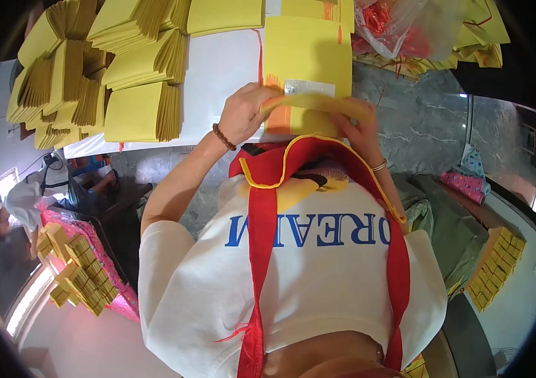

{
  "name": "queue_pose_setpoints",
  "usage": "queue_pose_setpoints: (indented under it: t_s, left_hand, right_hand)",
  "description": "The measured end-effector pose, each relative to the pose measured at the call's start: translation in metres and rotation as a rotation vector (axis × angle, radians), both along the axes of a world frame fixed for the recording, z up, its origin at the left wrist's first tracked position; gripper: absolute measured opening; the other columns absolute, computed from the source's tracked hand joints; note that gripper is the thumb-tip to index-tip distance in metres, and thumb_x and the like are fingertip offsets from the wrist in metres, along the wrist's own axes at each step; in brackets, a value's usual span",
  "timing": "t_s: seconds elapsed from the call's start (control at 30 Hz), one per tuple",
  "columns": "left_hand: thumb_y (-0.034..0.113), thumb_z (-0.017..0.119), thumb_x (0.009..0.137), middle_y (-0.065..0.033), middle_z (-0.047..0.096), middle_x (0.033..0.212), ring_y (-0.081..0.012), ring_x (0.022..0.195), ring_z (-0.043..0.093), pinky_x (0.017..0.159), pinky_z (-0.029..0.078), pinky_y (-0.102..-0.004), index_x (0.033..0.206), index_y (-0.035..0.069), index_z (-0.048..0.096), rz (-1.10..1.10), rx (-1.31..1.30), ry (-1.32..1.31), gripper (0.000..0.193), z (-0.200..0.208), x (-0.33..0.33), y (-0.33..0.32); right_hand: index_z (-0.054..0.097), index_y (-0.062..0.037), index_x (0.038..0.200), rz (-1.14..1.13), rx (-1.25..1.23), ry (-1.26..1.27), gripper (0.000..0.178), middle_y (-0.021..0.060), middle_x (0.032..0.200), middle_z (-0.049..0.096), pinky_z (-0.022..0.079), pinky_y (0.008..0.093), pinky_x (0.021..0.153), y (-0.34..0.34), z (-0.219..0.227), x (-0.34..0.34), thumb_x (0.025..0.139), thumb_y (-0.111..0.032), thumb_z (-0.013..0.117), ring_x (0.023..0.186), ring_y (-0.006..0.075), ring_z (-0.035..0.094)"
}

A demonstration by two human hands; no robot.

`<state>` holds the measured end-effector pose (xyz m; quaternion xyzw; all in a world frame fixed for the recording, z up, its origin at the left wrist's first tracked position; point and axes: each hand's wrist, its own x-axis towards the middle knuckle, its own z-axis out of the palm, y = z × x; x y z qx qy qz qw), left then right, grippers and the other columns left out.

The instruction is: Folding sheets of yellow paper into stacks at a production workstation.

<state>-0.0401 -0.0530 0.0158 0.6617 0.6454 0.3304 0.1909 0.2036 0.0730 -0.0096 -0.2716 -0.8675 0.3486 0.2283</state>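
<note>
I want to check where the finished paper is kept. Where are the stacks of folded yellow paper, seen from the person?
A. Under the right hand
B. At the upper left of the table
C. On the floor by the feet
B: the stacks of folded yellow paper lie at the table's upper left, away from both hands.

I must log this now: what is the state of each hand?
Left hand: fingers closed on the folded yellow paper sheet.
Right hand: fingers gripping the same sheet's other end.

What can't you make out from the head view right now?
- Fingertips of the left hand and right hand: tucked under the folded yellow paper sheet.
- Contents of the clear plastic bag: cut off by the top edge, blurred.
- Stacks of folded yellow paper: sheet count too fine to tell.
</note>
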Motion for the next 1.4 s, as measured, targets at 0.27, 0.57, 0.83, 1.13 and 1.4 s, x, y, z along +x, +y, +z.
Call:
queue_pose_setpoints:
  t_s: [0.27, 0.57, 0.83, 1.13, 1.4]
  left_hand:
    - [0.03, 0.052, 0.088, -0.0056, 0.05, 0.052, -0.0126, 0.046, 0.048, 0.047, 0.04, -0.0293, 0.099, 0.002, 0.061, 0.334, -0.252, -0.706, 0.031, -0.034, -0.007, 0.034]
    - [0.029, 0.056, 0.086, -0.0025, 0.05, 0.052, -0.009, 0.046, 0.045, 0.045, 0.037, -0.0269, 0.09, 0.001, 0.06, 0.387, -0.392, -0.678, 0.029, -0.03, -0.008, 0.045]
    - [0.03, 0.061, 0.082, -0.005, 0.052, 0.056, -0.0146, 0.049, 0.048, 0.047, 0.038, -0.0304, 0.079, 0.002, 0.052, 0.508, -0.378, -0.498, 0.03, -0.02, -0.005, 0.05]
    - [0.025, 0.062, 0.081, -0.0054, 0.052, 0.055, -0.0132, 0.047, 0.048, 0.044, 0.037, -0.0287, 0.089, 0.002, 0.052, 0.573, -0.289, -0.73, 0.026, -0.027, -0.003, 0.051]
    - [0.015, 0.061, 0.08, -0.0078, 0.055, 0.065, -0.0194, 0.056, 0.052, 0.052, 0.039, -0.0329, 0.115, 0.005, 0.044, 0.569, -0.227, -0.47, 0.04, -0.002, 0.009, 0.037]
  right_hand:
    - [0.054, -0.0056, 0.111, -0.318, -0.516, 0.257, 0.036, 0.0103, 0.094, 0.064, 0.047, 0.0296, 0.067, 0.011, 0.018, -0.034, 0.079, -0.02, 0.064, 0.077, 0.0194, 0.063]
    - [0.059, -0.0036, 0.111, -0.389, -0.501, 0.108, 0.033, 0.0138, 0.095, 0.065, 0.047, 0.0252, 0.069, 0.013, 0.017, -0.037, 0.08, -0.016, 0.064, 0.078, 0.0131, 0.062]
    - [0.058, -0.0036, 0.113, -0.424, -0.43, 0.176, 0.035, 0.0143, 0.094, 0.065, 0.047, 0.0252, 0.068, 0.013, 0.005, -0.041, 0.081, -0.014, 0.063, 0.078, 0.0125, 0.06]
    - [0.058, -0.0039, 0.114, -0.481, -0.544, 0.157, 0.035, 0.0124, 0.093, 0.066, 0.047, 0.0248, 0.067, 0.012, 0.0, -0.044, 0.08, -0.013, 0.062, 0.077, 0.0104, 0.059]
    - [0.058, -0.0016, 0.113, -0.45, -0.47, 0.205, 0.035, 0.0134, 0.093, 0.065, 0.047, 0.0254, 0.067, 0.016, -0.002, -0.045, 0.08, -0.012, 0.061, 0.078, 0.0119, 0.06]
